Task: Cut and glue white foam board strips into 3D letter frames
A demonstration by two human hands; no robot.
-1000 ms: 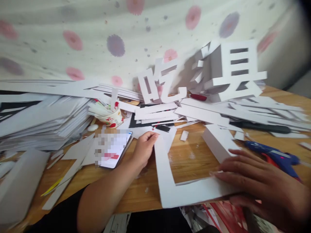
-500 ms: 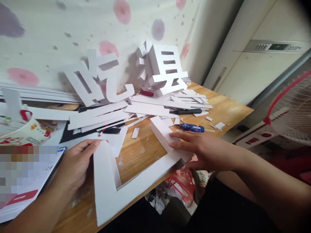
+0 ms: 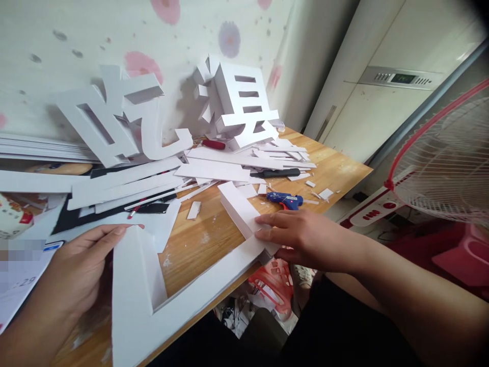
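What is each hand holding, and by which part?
The white U-shaped foam frame: right hand grips its right corner; left hand rests against its left arm's tip.

A cluttered wooden surface (image 3: pixel 336 173) stands against a flower-printed wall (image 3: pixel 76 30). Two large white foam-board characters, one on the left (image 3: pixel 114 122) and one on the right (image 3: pixel 244 104), lean upright against the wall. Loose white strips (image 3: pixel 214 171) lie heaped before them, with a red-handled tool (image 3: pixel 214 145) near the right character and a black-handled tool (image 3: pixel 275 173) on the strips. A blue glue gun (image 3: pixel 284 199) rests on bare wood, small offcuts (image 3: pixel 194 210) scattered nearby. At right, a red-rimmed fan (image 3: pixel 446 158) stands by a white appliance (image 3: pixel 397 79).
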